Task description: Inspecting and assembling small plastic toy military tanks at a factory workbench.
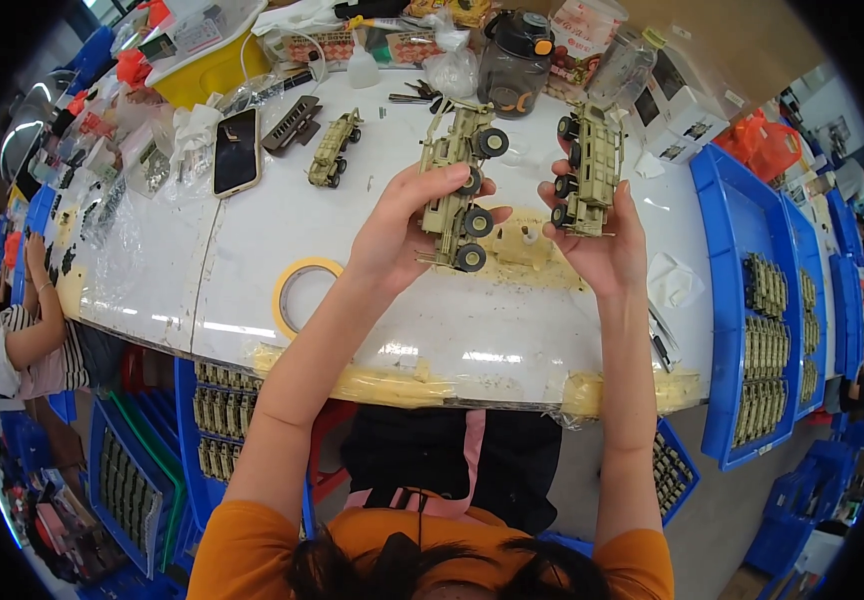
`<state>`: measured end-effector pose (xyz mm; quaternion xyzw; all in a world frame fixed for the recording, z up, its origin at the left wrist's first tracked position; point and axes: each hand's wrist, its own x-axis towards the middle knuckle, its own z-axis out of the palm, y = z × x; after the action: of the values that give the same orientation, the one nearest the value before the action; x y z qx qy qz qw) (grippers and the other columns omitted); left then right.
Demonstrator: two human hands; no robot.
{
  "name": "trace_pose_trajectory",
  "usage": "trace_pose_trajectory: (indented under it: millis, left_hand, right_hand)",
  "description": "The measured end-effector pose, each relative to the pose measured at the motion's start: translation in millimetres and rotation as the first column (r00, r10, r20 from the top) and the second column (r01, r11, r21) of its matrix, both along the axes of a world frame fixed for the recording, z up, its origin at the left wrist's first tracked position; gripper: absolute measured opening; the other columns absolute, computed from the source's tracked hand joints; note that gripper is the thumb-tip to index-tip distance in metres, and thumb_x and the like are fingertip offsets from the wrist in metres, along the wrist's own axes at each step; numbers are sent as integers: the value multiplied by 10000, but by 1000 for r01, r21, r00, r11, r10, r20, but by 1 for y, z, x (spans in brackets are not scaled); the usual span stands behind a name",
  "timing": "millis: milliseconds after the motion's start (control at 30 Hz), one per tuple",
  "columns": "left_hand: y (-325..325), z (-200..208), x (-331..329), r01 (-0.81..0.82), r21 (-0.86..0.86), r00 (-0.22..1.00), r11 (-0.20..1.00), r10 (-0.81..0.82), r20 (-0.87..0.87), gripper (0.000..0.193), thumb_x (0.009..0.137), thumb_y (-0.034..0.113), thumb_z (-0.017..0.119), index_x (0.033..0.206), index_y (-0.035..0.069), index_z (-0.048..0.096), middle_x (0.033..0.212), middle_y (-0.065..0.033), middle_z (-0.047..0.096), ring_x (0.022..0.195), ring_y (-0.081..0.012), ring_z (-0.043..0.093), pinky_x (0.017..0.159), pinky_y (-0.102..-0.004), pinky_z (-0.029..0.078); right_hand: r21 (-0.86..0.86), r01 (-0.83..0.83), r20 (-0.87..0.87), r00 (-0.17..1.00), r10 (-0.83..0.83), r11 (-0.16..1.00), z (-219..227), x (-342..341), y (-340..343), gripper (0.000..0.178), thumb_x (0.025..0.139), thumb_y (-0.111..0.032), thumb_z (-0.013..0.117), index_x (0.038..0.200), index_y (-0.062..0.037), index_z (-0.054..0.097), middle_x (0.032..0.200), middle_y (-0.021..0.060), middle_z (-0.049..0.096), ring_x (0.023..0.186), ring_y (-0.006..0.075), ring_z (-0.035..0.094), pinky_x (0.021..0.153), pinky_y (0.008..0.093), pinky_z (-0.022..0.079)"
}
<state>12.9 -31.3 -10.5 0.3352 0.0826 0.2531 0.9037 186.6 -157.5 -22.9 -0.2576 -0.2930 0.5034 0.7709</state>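
Over the white table I hold two olive-tan toy military trucks, one in each hand. My left hand (402, 215) is closed round the longer toy truck (449, 220), its black wheels turned to the right and its thin frame end pointing away from me. In my right hand (607, 245) is a boxier toy truck (595, 170), gripped by its near end, wheels facing left. The two trucks are apart. A third, smaller toy truck (333, 150) stands on the table left of my left hand. Some of my fingers are hidden behind the trucks.
A roll of yellow tape (287, 297) lies beside my left forearm. A phone (237, 152) and a brown plastic part (292, 125) are farther left. A dark bottle (517, 65) stands at the back. Blue trays (717, 300) of toy parts flank the table; another person (37, 330) sits far left.
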Motion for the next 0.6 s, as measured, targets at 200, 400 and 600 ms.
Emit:
trace_pose_trajectory:
  millis: [200, 400, 600]
  left_hand:
    - [-4, 5, 2, 32, 186, 999, 982, -33, 0, 327, 877, 138, 505, 1134, -65, 491, 1084, -159, 587, 969, -231, 590, 822, -380, 516]
    - [0, -4, 9, 76, 120, 996, 990, -80, 26, 341, 907, 141, 460, 1170, -75, 471, 1147, -173, 567, 1023, -255, 579, 855, -403, 510]
    - [-3, 0, 9, 59, 152, 998, 987, -54, -32, 308, 895, 90, 526, 1177, -25, 477, 1126, -145, 588, 1036, -218, 590, 780, -304, 526]
  right_hand:
    - [49, -17, 86, 996, 12, 999, 1, 8, -4, 511, 906, -254, 464, 1319, 13, 328, 1126, 164, 524, 901, 198, 538, 643, 305, 520]
    - [-25, 149, 411, 903, -126, 989, 9, 2, -7, 506, 897, -293, 479, 1288, 5, 358, 1106, 163, 517, 841, 179, 533, 468, 249, 459]
    - [-102, 241, 454, 875, -171, 965, 15, 0, -7, 499, 880, -257, 497, 1290, -7, 363, 1117, 165, 527, 832, 164, 534, 496, 236, 457]
